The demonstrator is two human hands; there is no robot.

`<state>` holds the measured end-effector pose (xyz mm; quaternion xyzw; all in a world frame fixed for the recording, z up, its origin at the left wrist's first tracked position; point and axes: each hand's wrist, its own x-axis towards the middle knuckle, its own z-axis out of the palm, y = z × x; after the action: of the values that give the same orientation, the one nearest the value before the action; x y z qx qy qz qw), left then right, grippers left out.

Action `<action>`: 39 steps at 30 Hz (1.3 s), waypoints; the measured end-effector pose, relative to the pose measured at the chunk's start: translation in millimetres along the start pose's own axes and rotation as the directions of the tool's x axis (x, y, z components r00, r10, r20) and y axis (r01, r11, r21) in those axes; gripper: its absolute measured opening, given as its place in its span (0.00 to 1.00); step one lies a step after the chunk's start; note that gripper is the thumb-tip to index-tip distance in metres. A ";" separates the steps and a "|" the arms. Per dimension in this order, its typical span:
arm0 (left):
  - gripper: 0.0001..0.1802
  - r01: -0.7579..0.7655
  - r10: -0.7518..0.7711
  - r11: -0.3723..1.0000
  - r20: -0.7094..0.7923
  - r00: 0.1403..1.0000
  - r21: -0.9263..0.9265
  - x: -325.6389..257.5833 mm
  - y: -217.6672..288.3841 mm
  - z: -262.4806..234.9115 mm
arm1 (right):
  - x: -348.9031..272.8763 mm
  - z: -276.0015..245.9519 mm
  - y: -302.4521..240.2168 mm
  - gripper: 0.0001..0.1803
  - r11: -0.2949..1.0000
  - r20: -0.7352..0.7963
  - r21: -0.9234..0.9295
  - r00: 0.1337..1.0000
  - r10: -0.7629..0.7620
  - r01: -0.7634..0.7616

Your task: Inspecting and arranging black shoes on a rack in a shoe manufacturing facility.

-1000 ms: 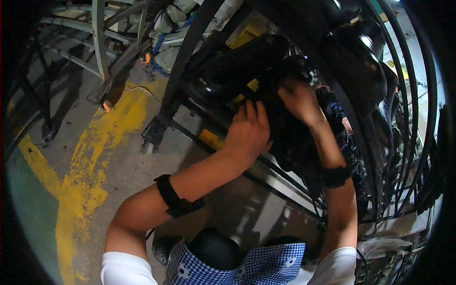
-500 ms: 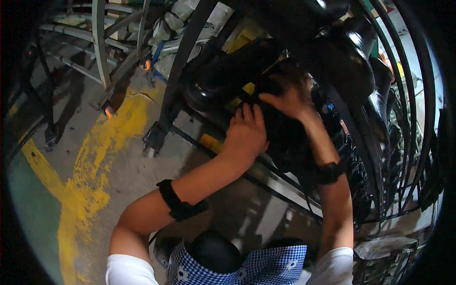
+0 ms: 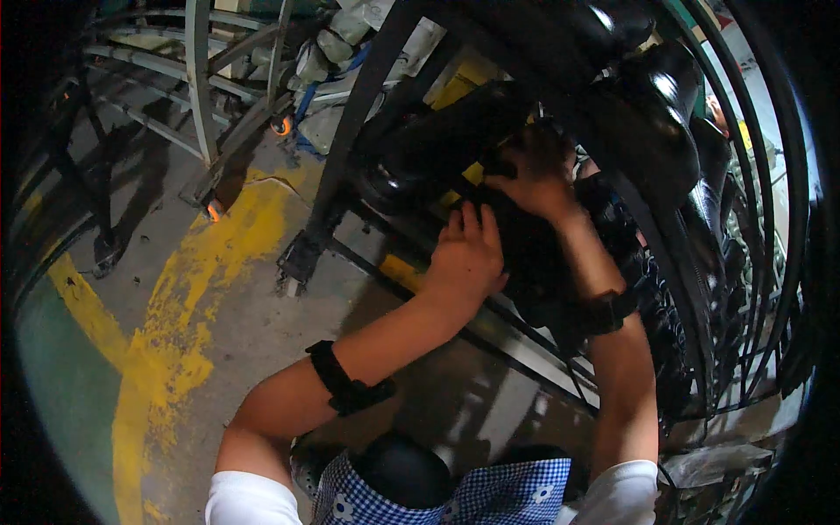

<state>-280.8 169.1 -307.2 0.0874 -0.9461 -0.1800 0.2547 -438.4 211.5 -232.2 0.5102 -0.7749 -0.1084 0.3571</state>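
Observation:
Both my bare hands reach into a black metal rack (image 3: pixel 354 131) that holds glossy black boots. My left hand (image 3: pixel 468 256) has its fingers close together and curled over a very dark thing (image 3: pixel 525 249), whose shape is lost in shadow. Just beyond it and to the right is my right hand (image 3: pixel 541 179), thumb held apart, the other fingers dim and blurred. A shiny black boot (image 3: pixel 398 179) lies left of my hands, its rounded toe toward me. Another black boot (image 3: pixel 661 105) sits higher on the right. Each forearm wears a black strap.
A grey wheeled frame (image 3: pixel 199 96) with orange casters stands at the far left. Yellow paint (image 3: pixel 179 324) marks the concrete floor. Curved black bars (image 3: pixel 744 157) rise on the right beside more boots. A blue checked apron (image 3: pixel 516 490) covers my lap.
The whole view has shifted slightly, so the rack and floor appear a little lower and further right. Both hands remain at the dark thing inside the rack, with the right fingers blurred.

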 end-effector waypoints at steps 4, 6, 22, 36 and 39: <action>0.50 -0.016 0.015 1.000 -0.036 0.999 -0.014 1.9 5.9 1.3 | -0.8 6.0 20.9 0.20 0.995 0.119 0.102 0.993 -0.004 -0.008; 0.50 -0.011 0.009 1.000 -0.056 0.998 -0.029 2.0 7.6 4.5 | 0.3 19.9 17.9 0.24 0.995 0.010 -0.094 1.000 0.024 -0.023; 0.49 0.044 -0.056 0.994 -0.124 0.991 -0.100 -0.1 3.4 7.0 | 9.1 7.0 18.0 0.15 0.999 -0.016 0.054 1.000 0.009 -0.008; 0.47 0.037 -0.074 0.964 -0.133 0.988 -0.262 -6.7 -16.2 -7.0 | 12.7 21.4 26.0 0.13 0.898 -0.293 0.329 0.872 0.391 -0.292; 0.46 -0.233 0.086 0.929 -0.445 0.891 -0.287 -11.9 -56.9 -15.0 | 0.3 3.0 11.5 0.16 0.891 -0.177 0.341 0.911 0.374 -0.300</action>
<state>-258.7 115.3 -322.3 0.0010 -0.8275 -0.2919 0.4796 -448.6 215.9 -228.2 0.4255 -0.8108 0.1388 0.3772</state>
